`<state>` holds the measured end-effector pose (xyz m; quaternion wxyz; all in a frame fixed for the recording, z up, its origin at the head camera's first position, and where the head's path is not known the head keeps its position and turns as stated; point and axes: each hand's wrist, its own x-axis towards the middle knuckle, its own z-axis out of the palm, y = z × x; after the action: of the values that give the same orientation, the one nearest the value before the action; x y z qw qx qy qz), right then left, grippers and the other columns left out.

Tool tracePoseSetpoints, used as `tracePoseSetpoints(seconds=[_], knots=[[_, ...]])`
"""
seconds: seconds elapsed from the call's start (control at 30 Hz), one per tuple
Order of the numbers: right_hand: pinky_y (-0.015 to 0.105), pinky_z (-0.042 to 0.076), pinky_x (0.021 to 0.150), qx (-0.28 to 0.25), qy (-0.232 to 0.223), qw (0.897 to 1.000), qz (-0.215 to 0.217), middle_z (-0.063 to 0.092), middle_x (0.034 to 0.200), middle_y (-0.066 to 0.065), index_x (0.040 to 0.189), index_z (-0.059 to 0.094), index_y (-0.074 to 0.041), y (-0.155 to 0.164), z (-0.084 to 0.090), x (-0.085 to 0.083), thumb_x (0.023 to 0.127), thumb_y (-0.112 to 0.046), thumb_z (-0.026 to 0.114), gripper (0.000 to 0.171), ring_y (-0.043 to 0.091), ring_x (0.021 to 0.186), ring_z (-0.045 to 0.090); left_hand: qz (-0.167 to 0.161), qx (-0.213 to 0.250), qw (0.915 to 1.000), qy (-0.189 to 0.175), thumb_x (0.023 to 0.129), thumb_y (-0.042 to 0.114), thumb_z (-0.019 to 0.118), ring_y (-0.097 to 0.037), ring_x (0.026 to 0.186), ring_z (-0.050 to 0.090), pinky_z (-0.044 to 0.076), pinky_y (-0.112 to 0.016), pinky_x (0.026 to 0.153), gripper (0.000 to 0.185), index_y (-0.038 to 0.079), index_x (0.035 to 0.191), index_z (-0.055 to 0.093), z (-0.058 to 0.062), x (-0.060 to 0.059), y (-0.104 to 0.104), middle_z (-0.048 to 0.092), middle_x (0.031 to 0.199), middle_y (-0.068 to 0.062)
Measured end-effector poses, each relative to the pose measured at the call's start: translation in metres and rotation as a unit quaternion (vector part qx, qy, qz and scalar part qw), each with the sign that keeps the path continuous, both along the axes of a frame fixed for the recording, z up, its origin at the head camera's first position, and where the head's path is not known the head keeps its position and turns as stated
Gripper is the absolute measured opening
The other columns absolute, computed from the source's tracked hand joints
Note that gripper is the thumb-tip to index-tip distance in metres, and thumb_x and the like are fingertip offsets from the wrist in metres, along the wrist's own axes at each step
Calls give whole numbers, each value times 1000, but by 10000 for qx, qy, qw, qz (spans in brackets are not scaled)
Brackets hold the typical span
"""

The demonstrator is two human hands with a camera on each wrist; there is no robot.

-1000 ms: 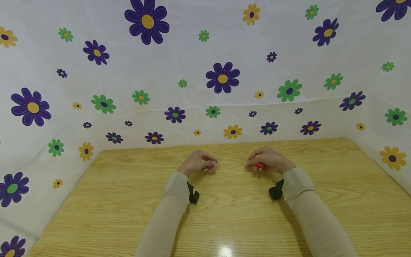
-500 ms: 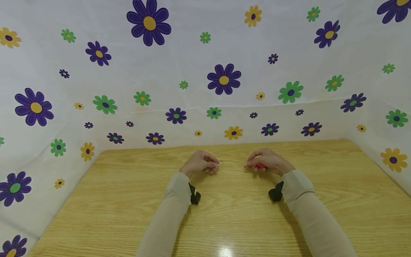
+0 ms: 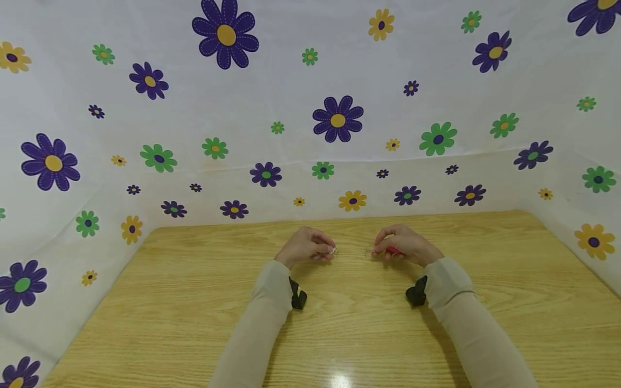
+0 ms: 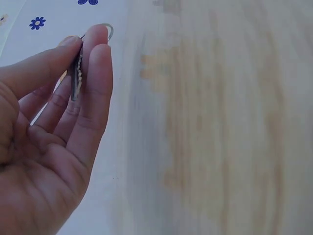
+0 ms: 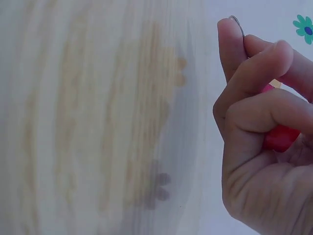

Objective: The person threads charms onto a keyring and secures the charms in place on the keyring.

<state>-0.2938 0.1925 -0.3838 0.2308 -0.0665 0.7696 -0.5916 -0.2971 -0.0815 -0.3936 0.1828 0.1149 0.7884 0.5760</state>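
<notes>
My left hand (image 3: 304, 245) pinches a key (image 4: 77, 78) between thumb and fingertips, its toothed edge showing in the left wrist view. A thin metal ring (image 4: 111, 32) sticks out past the fingertips at the key's upper end. Across from it, my right hand (image 3: 406, 242) holds a keychain with a red body (image 5: 281, 139), partly hidden behind curled fingers. Its wire ring (image 5: 238, 24) is pinched at the thumb and index fingertips. Both hands are above the far part of the table, a short gap between them, rings facing each other.
A wood-grain table (image 3: 349, 323) spreads below both arms. White cloth (image 3: 271, 97) printed with flowers hangs behind it and at both sides. Each wrist carries a small black camera (image 3: 416, 292).
My left hand has moved slightly right toward the other hand, and the ring at its fingertips has turned. The right hand stays almost in place, still holding the red keychain.
</notes>
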Motion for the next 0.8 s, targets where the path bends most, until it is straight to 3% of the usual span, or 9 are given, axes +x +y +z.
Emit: tracePoseSetpoints(seconds=[0.1, 0.27, 0.5, 0.8], knots=[[17, 32, 43, 178, 81, 9998, -35, 75, 85, 9, 95, 63, 1, -1, 0, 1, 94, 2, 63, 1, 5, 52, 53, -62, 89, 9999, 29, 95, -5, 67, -13, 66, 69, 59, -26, 64, 15, -11, 108, 70, -1, 0, 2, 74, 89, -19], [18, 32, 43, 412, 230, 9989, -67, 76, 87, 10, 102, 62, 6, -3, -2, 2, 94, -1, 65, 11, 5, 52, 53, -57, 190, 9998, 52, 95, -6, 66, -14, 67, 70, 59, -28, 65, 25, -10, 120, 67, -2, 3, 3, 75, 93, -20], [18, 34, 44, 603, 470, 9971, -43, 75, 85, 12, 97, 64, 6, -8, -1, 5, 92, 1, 66, 8, 7, 52, 54, 0, 0, 9998, 202, 97, 1, 67, -15, 70, 70, 59, -29, 67, 19, -7, 114, 71, -2, 5, 5, 75, 94, -16], [19, 33, 44, 882, 670, 9938, -42, 74, 84, 13, 96, 66, 9, -16, 0, 5, 91, 2, 66, 9, 11, 52, 53, 42, 168, 9997, 165, 95, -4, 67, -19, 74, 72, 61, -33, 72, 18, -10, 112, 70, -4, 5, 7, 74, 98, -20]])
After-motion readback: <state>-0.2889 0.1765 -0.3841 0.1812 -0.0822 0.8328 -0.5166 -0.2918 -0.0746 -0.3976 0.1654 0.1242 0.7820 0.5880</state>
